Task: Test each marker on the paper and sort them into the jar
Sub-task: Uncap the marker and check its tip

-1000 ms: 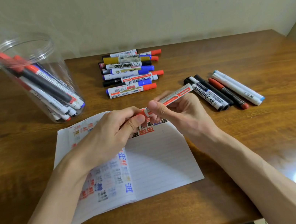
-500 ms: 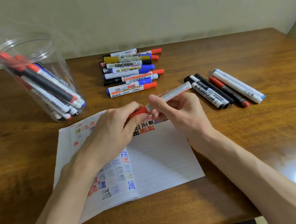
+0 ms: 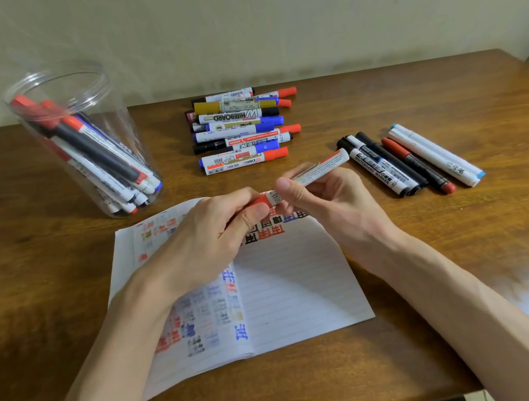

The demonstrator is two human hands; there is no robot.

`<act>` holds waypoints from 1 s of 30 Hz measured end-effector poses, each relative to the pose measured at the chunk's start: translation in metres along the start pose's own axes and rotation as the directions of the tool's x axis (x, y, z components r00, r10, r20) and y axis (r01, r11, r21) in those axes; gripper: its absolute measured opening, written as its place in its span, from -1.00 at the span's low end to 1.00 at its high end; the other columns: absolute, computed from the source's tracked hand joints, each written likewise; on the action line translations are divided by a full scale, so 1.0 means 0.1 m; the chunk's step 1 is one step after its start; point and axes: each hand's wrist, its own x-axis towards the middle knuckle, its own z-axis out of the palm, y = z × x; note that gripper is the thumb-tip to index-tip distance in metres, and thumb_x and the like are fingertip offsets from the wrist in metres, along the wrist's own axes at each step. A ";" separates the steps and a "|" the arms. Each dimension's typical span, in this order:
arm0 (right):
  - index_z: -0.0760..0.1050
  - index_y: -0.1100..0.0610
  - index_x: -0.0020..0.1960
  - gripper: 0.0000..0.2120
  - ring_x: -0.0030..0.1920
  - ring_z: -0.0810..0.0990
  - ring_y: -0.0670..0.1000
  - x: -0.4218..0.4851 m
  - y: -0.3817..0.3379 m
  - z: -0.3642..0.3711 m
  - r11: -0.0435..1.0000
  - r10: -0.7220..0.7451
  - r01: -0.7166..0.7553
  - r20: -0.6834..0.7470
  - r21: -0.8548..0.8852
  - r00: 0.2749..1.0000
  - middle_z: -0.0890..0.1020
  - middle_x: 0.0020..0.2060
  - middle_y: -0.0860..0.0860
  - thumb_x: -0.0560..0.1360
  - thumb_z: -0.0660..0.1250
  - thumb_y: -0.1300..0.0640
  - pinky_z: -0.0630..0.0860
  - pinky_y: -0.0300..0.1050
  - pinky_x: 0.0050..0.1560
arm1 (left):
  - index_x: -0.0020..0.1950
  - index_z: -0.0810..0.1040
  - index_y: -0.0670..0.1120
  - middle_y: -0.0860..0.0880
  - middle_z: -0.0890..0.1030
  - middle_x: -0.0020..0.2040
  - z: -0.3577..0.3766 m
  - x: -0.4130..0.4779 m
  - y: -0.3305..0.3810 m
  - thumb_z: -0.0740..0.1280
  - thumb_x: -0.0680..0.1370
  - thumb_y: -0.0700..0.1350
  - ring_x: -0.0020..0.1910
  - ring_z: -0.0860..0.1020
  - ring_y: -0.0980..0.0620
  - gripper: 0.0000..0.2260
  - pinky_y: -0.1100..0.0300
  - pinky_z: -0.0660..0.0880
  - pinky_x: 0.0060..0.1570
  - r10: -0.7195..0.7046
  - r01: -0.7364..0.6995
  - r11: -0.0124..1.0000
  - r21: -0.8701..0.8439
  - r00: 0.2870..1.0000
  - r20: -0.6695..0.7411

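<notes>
Item: one red marker (image 3: 317, 168), white barrel with a red band at its far end, which we hold nearly level above the top edge of the paper (image 3: 299, 298), clear of the sheet. Our right hand (image 3: 329, 200) is curled round the barrel, thumb on top, fingers beneath. Our left hand (image 3: 213, 236) pinches the red cap (image 3: 256, 204) between the thumb and curled fingers. The cap meets the barrel, and we cannot tell whether it is fully seated. The paper, a lined sheet bearing red, blue and black test marks, lies flat on the wooden table (image 3: 470, 237). We note a clear jar (image 3: 105, 121) standing at far left, with several markers leaning inside it. A pile of markers (image 3: 238, 131) lies beyond the paper. A row of markers (image 3: 402, 161) lies to the right, just beside our right hand.
</notes>
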 end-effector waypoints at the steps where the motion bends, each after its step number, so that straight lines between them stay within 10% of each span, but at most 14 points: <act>1: 0.63 0.25 0.07 -0.80 -0.11 0.66 0.04 0.00 0.01 0.01 1.000 0.012 -0.012 0.006 0.024 1.000 0.70 -0.16 0.07 0.63 0.40 0.10 0.61 -0.03 0.07 | 0.02 0.55 0.13 0.07 0.66 -0.14 0.01 0.00 0.00 0.16 0.70 0.15 -0.10 0.63 0.07 -0.78 -0.04 0.58 -0.15 -0.001 0.001 1.000 0.002 1.000 -0.009; 8: 0.69 0.24 0.10 -0.71 -0.12 0.69 0.07 0.01 0.06 0.04 0.995 0.081 -0.073 -0.124 0.072 0.989 0.74 -0.16 0.11 0.56 0.49 0.01 0.65 0.00 0.05 | 0.25 0.57 0.11 0.21 0.67 0.00 0.04 0.03 -0.06 0.33 0.55 0.23 0.00 0.64 0.27 -0.66 0.38 0.56 -0.13 0.057 -0.047 0.996 0.071 0.988 -0.146; 30: 0.65 0.27 -0.02 -0.79 -0.24 0.69 0.01 0.01 0.01 0.09 0.996 -0.044 0.038 -0.063 -0.085 0.997 0.72 -0.25 0.04 0.64 0.41 0.11 0.60 -0.18 -0.16 | 0.08 0.66 0.08 0.12 0.67 -0.19 0.02 0.01 0.02 0.25 0.67 0.12 -0.14 0.64 0.10 -0.77 0.07 0.55 -0.19 0.008 -0.004 0.999 0.047 0.996 -0.087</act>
